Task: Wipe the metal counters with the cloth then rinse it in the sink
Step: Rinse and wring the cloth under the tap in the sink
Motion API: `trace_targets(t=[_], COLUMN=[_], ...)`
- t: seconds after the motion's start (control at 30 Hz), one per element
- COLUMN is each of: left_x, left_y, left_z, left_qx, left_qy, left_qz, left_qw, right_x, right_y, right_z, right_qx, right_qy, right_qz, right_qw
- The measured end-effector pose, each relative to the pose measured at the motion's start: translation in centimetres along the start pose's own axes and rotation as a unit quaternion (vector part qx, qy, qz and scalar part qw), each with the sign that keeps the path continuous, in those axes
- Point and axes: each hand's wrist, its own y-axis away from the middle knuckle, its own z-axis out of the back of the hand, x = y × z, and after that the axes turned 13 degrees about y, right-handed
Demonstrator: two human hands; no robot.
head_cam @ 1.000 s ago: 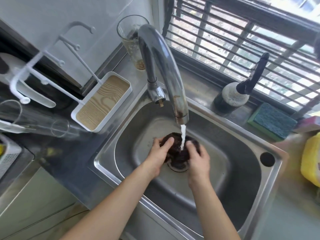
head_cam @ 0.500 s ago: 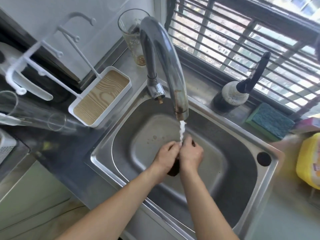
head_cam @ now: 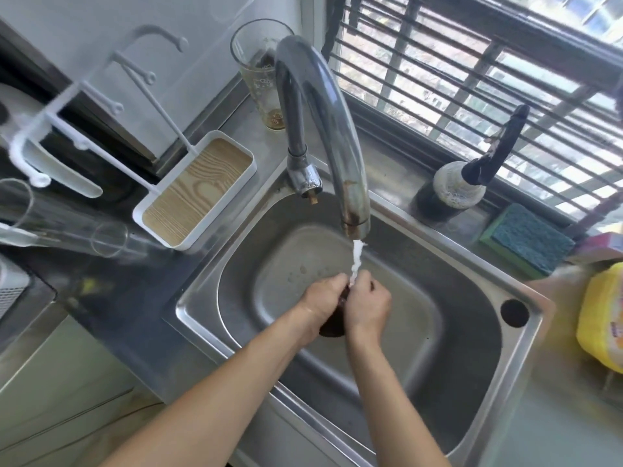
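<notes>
Under the curved grey metal tap [head_cam: 323, 129], seen from the head camera, your left hand [head_cam: 322, 303] and right hand [head_cam: 369, 306] press together around the dark brown wet cloth [head_cam: 333, 323]. Both sets of fingers curl tight on it, bunching it between the palms, and only a dark lobe shows below the grip. The thin white water stream [head_cam: 356, 261] lands right at the top of the grip, where your thumbs meet. You hold the cloth above the floor of the stainless steel sink [head_cam: 438, 365], and the wiping looks done, judging by the rinse now under way.

What could go wrong: squeezing this hard directly under the stream may send dirty water out past the grip and back onto the grey metal counter [head_cam: 111, 298] to its left. A cloth kept balled up may also rinse only on its outside, so the inner folds stay dirty. If your wet fingers slip, the cloth could drop below the grip and cover the drain, which your hands hide from view.

Counted: one cloth, one tap, one sink, two hands. Beyond the grip to the right lies one green and blue scrub sponge [head_cam: 527, 239]; above and left of it stands one tall clear drinking glass [head_cam: 264, 72].
</notes>
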Motion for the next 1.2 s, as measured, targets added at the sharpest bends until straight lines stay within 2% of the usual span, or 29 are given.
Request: trace_targets(t=[0.1,0.13,0.17,0.23,0.3,0.37,0.43,0.5,0.57,0.63,0.7,0.77,0.87,0.93,1.07,1.1,1.2], left_x=[-1.3,-1.0,-0.6,0.2,0.7,0.0,-0.7,-0.7,0.1,1.1,1.6,1.6,0.4,-0.5,-0.4,-0.1,0.8], left_y=[-1.0,-1.2,-1.1,-0.2,0.2,-0.4,-1.3,-1.3,-0.8,-0.4,-0.8,-1.8,-2.2,-1.8,-1.3,-1.4,-1.9], left_z=[1.0,1.2,1.3,1.0,0.5,0.6,1.4,2.2,2.7,2.7,3.3,4.1,4.4,4.3,4.1,4.1,4.0], left_qx=[-0.114,-0.115,-0.095,-0.036,-0.005,-0.035,-0.083,-0.072,0.009,0.098,0.143,0.126,-0.01,-0.04,0.015,0.028,0.05], left_qy=[0.093,0.094,0.069,-0.023,-0.034,-0.01,0.063,0.089,0.054,0.039,0.024,0.048,0.126,0.168,0.214,0.202,0.121], left_qz=[0.032,0.025,0.012,-0.026,-0.051,-0.044,-0.014,0.003,-0.004,-0.015,-0.019,-0.009,-0.002,0.002,0.018,0.026,0.069], left_qw=[0.989,0.989,0.993,0.999,0.998,0.998,0.994,0.993,0.998,0.994,0.989,0.991,0.992,0.985,0.976,0.979,0.989], right_x=[-0.6,-0.6,-0.5,-0.5,0.0,0.4,0.5,0.2,-0.2,-0.9,-1.6,-2.1,-2.3,-2.7,-2.6,-2.8,-3.6], right_y=[4.2,4.3,3.4,0.3,-1.5,-0.5,2.4,4.1,2.3,-0.8,-3.2,-4.2,-3.2,-2.0,0.3,0.6,0.3], right_z=[-0.7,-0.7,-0.8,-0.7,0.1,-0.3,-0.7,-0.7,-0.4,0.1,0.7,1.1,2.1,2.7,2.7,2.6,2.8], right_qx=[0.035,0.038,0.03,0.01,0.005,-0.002,0.014,0.025,0.027,0.028,0.02,0.028,0.095,0.134,0.226,0.232,0.179], right_qy=[0.032,0.044,0.051,0.041,0.035,0.055,0.094,0.113,0.099,0.077,0.036,-0.035,-0.127,-0.124,-0.058,-0.043,0.031], right_qz=[0.136,0.148,0.126,0.028,-0.024,0.03,0.114,0.168,0.13,0.022,-0.07,-0.096,-0.098,-0.08,-0.052,-0.016,0.132], right_qw=[0.99,0.987,0.99,0.999,0.999,0.998,0.989,0.979,0.986,0.996,0.997,0.994,0.983,0.98,0.971,0.972,0.974])
